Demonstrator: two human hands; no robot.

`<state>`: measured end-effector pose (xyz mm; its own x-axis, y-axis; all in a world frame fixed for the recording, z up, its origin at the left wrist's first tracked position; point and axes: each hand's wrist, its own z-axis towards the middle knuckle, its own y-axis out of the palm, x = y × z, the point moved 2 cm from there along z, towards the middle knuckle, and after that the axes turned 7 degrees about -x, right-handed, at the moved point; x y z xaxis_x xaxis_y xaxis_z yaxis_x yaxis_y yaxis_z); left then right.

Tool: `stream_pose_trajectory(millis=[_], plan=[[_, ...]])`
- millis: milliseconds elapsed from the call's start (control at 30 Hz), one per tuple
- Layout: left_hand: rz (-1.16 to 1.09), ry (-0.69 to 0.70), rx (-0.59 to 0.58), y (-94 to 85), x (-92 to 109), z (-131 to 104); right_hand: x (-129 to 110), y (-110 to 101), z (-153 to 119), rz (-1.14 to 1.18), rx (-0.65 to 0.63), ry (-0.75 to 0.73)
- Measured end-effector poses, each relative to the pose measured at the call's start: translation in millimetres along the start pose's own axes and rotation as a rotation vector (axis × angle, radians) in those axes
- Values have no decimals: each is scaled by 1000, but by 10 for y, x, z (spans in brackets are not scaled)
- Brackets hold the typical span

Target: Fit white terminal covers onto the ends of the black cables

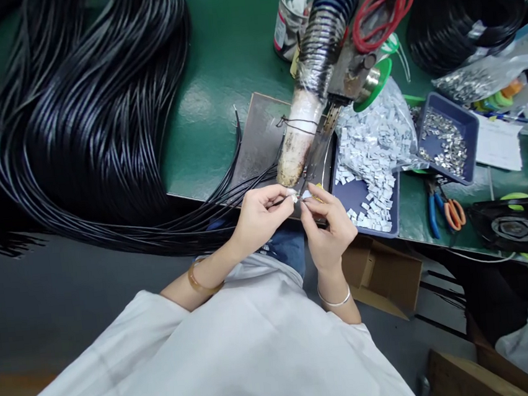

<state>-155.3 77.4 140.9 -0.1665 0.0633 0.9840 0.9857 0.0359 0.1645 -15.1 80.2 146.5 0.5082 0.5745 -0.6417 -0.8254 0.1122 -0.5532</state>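
My left hand (263, 218) is closed in a pinch at the front edge of the bench, its fingertips wrapped in something white. Close beside it, my right hand (329, 224) pinches too, thumb against index finger. The fingertips nearly meet, just below the tip of a stained, tape-wrapped hose (293, 148). Whatever small parts they hold are too small to make out. Black cables (201, 219) run from the left towards my left hand, over a dark metal plate (258, 133). A blue tray (357, 196) of small white pieces stands right of my right hand.
A big bundle of black cables (101, 114) covers the bench's left side. Further right are a tray of small metal parts (445, 140), blue-handled pliers (432, 213), a green-rimmed spool (377, 84) and a black fan (519, 226). A cardboard box (383, 273) stands below the edge.
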Motion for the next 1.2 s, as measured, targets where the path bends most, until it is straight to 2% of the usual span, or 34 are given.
stream_pose_trajectory(millis=[267, 433, 600, 800, 1000, 1100, 1200], plan=[[9, -23, -47, -24, -77, 5, 56, -5, -19, 10, -13, 10], [45, 9, -23, -20, -43, -8, 11, -9, 32, -15, 11, 1], [96, 14, -77, -19, -35, -19, -12, -34, 3, -22, 4, -20], [129, -17, -103, -14, -57, -28, 1, -45, -55, -123, -18, -48], [163, 18, -103, -38, -72, -61, -8, -45, -58, -169, 26, -99], [229, 110, -63, -68, -58, -90, -3, -51, -54, -80, 24, -6], [307, 252, -50, -95, -19, -112, 11, -67, -35, 101, -17, 183]])
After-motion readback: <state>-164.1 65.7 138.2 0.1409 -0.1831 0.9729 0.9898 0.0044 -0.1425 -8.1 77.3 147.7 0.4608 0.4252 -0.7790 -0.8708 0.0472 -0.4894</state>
